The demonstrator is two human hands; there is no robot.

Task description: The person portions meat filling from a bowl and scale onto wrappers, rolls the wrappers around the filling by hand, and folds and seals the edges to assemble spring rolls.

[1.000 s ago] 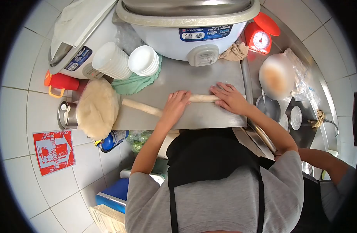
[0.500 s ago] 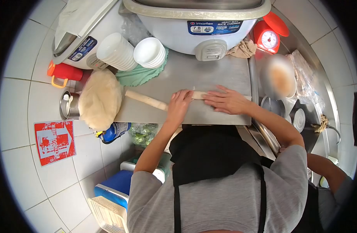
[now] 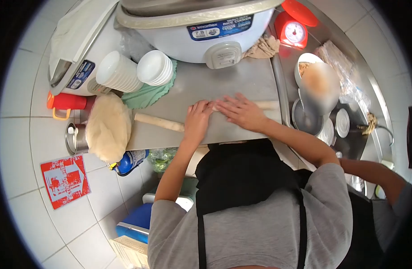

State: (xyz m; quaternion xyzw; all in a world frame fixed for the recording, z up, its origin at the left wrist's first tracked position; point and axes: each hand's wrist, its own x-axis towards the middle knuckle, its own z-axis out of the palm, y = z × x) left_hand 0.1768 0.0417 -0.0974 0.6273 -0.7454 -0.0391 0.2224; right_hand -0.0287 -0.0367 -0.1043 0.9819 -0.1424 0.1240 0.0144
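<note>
My left hand [image 3: 199,120] rests with fingers together and curled over the pale dough at the middle of the steel table. Just right of it my right hand [image 3: 242,113] lies flat, palm down, its fingers stretched out and slightly blurred, on the dough. One dough length [image 3: 159,122] runs left from my left hand, another [image 3: 267,105] comes out beyond my right hand. Whether they join under my hands is hidden. A big dough mass [image 3: 108,127], apparently under clear plastic, stands at the table's left end.
Stacked white bowls [image 3: 154,68] and cups [image 3: 118,74] stand on a green cloth [image 3: 154,95]. A rice cooker [image 3: 192,38] is behind. At right are a red scale [image 3: 292,32], a grey pan [image 3: 306,119] and a co-worker's arm [image 3: 371,169].
My right hand has slid left along the dough, close to my left hand, and more of the right-hand length shows. The camera view has also shifted.
</note>
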